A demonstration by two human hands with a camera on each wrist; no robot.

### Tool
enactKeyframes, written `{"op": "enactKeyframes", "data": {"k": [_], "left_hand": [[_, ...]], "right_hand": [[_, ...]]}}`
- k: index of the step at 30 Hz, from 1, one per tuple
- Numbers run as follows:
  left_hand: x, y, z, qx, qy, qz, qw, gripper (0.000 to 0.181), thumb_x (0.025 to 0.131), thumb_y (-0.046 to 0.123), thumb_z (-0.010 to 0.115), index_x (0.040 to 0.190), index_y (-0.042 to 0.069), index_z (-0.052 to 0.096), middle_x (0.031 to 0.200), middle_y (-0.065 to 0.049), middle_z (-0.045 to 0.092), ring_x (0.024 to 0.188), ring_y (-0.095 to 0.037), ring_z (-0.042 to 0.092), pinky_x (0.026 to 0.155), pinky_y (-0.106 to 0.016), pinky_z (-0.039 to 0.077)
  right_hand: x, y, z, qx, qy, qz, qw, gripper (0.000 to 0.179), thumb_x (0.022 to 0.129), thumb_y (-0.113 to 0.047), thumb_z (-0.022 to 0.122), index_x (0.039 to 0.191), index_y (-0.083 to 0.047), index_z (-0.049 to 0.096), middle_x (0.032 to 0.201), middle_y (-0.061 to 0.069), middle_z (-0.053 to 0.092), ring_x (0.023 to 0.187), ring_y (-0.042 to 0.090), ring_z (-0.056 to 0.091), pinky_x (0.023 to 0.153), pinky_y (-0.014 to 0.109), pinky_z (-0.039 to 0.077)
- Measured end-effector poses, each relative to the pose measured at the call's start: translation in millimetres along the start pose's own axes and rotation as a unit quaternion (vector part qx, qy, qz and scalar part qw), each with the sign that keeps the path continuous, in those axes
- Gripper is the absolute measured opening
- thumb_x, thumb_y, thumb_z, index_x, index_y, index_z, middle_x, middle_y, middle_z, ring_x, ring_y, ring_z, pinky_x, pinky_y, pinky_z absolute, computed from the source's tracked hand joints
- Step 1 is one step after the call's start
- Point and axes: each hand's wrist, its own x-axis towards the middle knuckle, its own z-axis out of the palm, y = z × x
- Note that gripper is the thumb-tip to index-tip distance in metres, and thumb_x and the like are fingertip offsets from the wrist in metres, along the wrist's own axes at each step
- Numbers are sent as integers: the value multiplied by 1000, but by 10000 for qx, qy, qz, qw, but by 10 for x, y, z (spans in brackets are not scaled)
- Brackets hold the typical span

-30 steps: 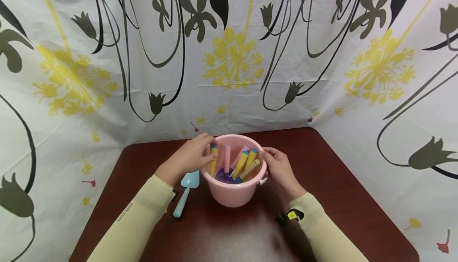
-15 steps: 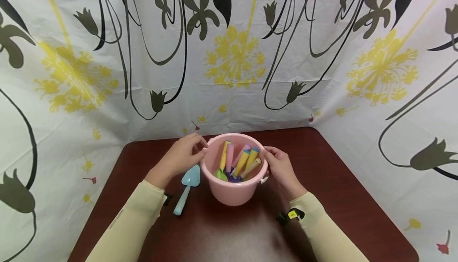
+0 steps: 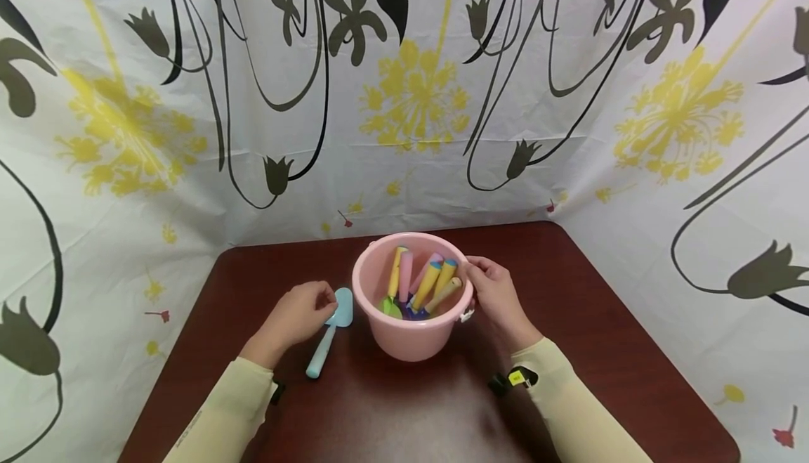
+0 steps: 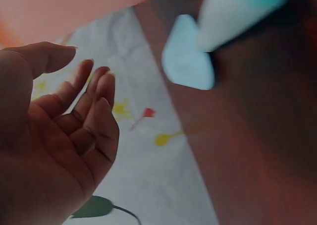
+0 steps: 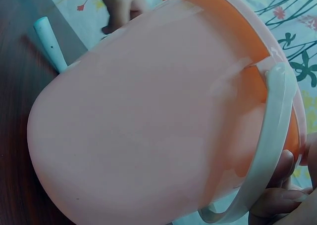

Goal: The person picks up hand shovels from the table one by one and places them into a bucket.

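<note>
A pink bucket [image 3: 407, 340] stands on the dark red-brown table. My right hand [image 3: 502, 301] pinches its rim on the right side, thumb and fingers beside the white bail handle [image 5: 272, 131] in the right wrist view. Inside the bucket several small tools lean with yellow handles [image 3: 426, 286], pink handles [image 3: 405, 277] and a light wooden one; a green blade [image 3: 391, 308] shows at the bottom. Left of the bucket lies a light blue trowel [image 3: 322, 354], handle toward me. My left hand [image 3: 300, 315] overlaps its blade, fingers loosely bent and holding nothing in the left wrist view.
A white sheet [image 3: 417, 189] with flower prints hangs behind the table [image 3: 404, 421] and along both sides. The table's rounded back corners lie close to the sheet.
My left hand has left the bucket's rim and come down left to the blue trowel. The green-bladed tool, earlier near that hand, now leans inside the bucket. My right hand stays on the rim.
</note>
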Motion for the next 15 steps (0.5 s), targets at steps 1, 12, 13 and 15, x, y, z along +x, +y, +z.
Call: {"op": "enactKeyframes", "data": {"k": [1,12,13,15], "left_hand": [[-27,-31,28,46,-16,-88,9999,6,105,20,76,108,16,73,93,2,67,79,-17,61,72,-37,55],[-241,-193,202,198,-91,-568,9981,11,104,21,77,107,13,71,91,1,68,79,-17,60,72,-39,54],[-254,-209,219,196,-87,-607,9979,12,103,21,78,108,13,71,91,1,68,79,-17,60,72,-39,54],[-282,-239,258,183,-101,-711,9973,16,103,23,78,110,12,71,92,1,68,79,-17,61,72,-39,54]], "right_hand": [[-1,-4,1,17,-11,2,10000,37,109,-25,70,135,1,70,77,3,67,52,8,54,49,21,48],[-13,-5,-10,77,-35,0,10000,37,110,-25,69,135,2,70,75,2,65,52,8,53,49,21,47],[-14,-7,-10,83,-37,-3,10000,37,110,-25,69,136,2,70,74,2,65,52,7,54,49,21,47],[-17,-11,-7,92,-52,-2,9999,38,110,-26,69,136,2,69,74,1,65,52,7,54,50,21,48]]}}
